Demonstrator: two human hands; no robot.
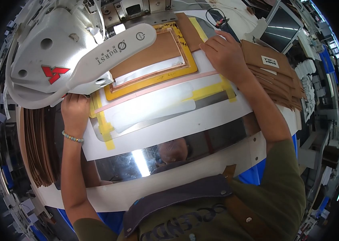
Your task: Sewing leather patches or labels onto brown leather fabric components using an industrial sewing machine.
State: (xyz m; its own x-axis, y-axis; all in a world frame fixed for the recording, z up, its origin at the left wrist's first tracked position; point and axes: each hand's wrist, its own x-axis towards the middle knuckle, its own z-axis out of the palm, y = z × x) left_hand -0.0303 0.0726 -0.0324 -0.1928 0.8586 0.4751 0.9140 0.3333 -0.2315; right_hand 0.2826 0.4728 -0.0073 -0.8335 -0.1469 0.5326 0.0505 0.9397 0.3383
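Observation:
My left hand (75,111), with a beaded bracelet at its wrist, is closed beside the white sewing machine head (37,52). Its fingertips are hidden at the left edge of the taped template. On the far right side, my right hand (225,56) is closed, its bent fingers at the edge of a brown sheet (189,33); whatever they grip is hidden. Between the hands lies a yellow frame (153,83) around a brown panel (147,52) and a white strip. A clear template with yellow tape (207,92) extends toward me on white paper (221,111).
A white lamp arm (113,52) overhangs the frame. Brown pieces stand stacked at left (37,146); a labelled brown pile (272,72) lies at right, near a tilted screen (280,28). A shiny metal plate (197,148) runs along the table's near side.

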